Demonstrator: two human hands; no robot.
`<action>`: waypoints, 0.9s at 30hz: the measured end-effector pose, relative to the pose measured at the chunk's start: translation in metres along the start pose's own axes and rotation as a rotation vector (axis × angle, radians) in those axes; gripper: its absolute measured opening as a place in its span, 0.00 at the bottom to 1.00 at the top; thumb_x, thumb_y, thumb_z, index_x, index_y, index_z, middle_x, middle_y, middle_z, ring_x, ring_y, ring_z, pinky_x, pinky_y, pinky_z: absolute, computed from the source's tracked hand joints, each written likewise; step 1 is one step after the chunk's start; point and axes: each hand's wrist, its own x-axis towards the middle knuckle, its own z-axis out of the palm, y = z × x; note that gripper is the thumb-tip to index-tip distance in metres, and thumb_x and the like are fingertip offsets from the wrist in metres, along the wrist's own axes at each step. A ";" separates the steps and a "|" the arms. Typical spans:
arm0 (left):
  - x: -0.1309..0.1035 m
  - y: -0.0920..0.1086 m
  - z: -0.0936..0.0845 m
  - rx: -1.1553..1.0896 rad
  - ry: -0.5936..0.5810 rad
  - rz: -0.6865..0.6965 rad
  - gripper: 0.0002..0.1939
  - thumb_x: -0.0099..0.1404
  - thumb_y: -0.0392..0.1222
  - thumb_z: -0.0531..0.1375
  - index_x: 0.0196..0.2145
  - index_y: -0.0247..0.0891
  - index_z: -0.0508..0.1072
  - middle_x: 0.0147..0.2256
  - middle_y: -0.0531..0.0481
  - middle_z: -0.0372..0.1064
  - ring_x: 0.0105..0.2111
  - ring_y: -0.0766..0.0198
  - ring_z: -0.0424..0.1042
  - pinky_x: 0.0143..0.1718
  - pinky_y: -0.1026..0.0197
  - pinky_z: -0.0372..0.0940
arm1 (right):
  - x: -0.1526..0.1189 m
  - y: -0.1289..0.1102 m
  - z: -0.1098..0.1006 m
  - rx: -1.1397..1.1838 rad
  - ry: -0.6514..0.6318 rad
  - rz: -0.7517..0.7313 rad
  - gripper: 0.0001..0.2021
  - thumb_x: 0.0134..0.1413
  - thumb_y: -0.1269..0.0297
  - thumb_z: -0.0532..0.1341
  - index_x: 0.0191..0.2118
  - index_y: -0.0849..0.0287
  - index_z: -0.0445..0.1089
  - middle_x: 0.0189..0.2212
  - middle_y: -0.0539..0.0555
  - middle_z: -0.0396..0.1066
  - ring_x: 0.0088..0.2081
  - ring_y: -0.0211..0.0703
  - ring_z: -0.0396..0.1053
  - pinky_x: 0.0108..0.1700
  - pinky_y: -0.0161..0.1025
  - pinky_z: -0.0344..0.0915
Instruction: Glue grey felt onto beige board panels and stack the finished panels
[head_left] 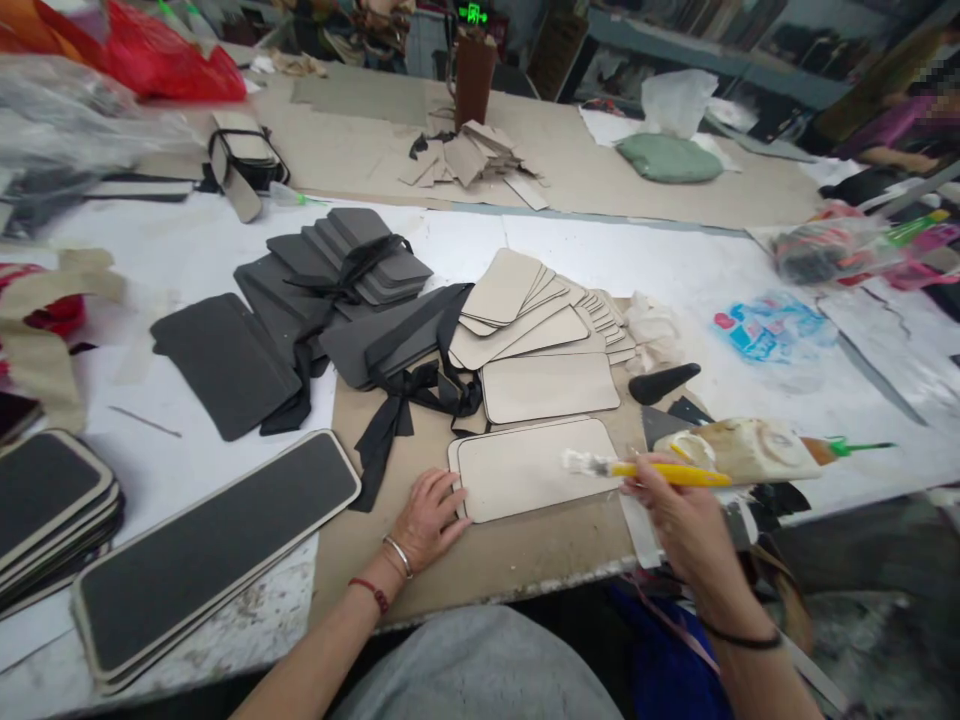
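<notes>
My right hand (pixel 679 515) is closed round a yellow-handled brush (pixel 675 472). The brush's pale, coated bristles are over the right part of a beige rounded panel (pixel 517 475); whether they touch it I cannot tell. My left hand (pixel 429 520) lies with fingers spread at the panel's left end, fingertips on its edge. Another beige panel (pixel 551 387) lies just behind, beside a fanned stack of beige panels (pixel 517 305). Right of my right hand rests a glue-smeared container (pixel 750 447) with a green-tipped nozzle.
Dark grey panels (pixel 229 365) tied with black strips (pixel 405 400) lie to the left. Long dark panels with beige borders (pixel 217 550) are stacked at front left. A black cone-shaped object (pixel 664 383) lies right of the beige panels. Cardboard scraps (pixel 469 155) and a green pouch (pixel 667 158) lie farther back.
</notes>
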 end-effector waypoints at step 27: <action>0.003 -0.007 0.003 0.105 0.029 0.103 0.17 0.57 0.41 0.60 0.45 0.40 0.68 0.46 0.43 0.66 0.48 0.54 0.62 0.50 0.46 0.61 | 0.085 0.063 -0.005 -0.255 0.165 -0.059 0.17 0.41 0.48 0.58 0.25 0.59 0.67 0.18 0.54 0.69 0.24 0.48 0.68 0.30 0.44 0.65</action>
